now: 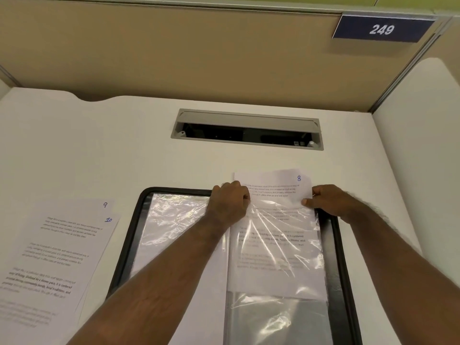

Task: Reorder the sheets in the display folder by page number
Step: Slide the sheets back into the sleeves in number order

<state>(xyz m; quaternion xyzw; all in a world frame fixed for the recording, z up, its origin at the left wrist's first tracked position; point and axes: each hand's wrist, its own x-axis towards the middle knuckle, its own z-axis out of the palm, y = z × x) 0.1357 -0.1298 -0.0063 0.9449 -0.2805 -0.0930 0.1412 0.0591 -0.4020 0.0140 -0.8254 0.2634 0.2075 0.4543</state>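
A black display folder lies open on the white desk, its clear plastic sleeves shining. A printed sheet marked 8 sits partway inside the right-hand sleeve, its top sticking out past the sleeve's mouth. My left hand grips the top left of that sheet and the sleeve's edge. My right hand pinches the sheet's right edge near the top. The left-hand sleeve shows no printed sheet.
Two loose printed sheets lie stacked left of the folder, marked 9 and 10. An open cable slot is set into the desk behind the folder. Beige partition walls with a sign reading 249 close off the back and right.
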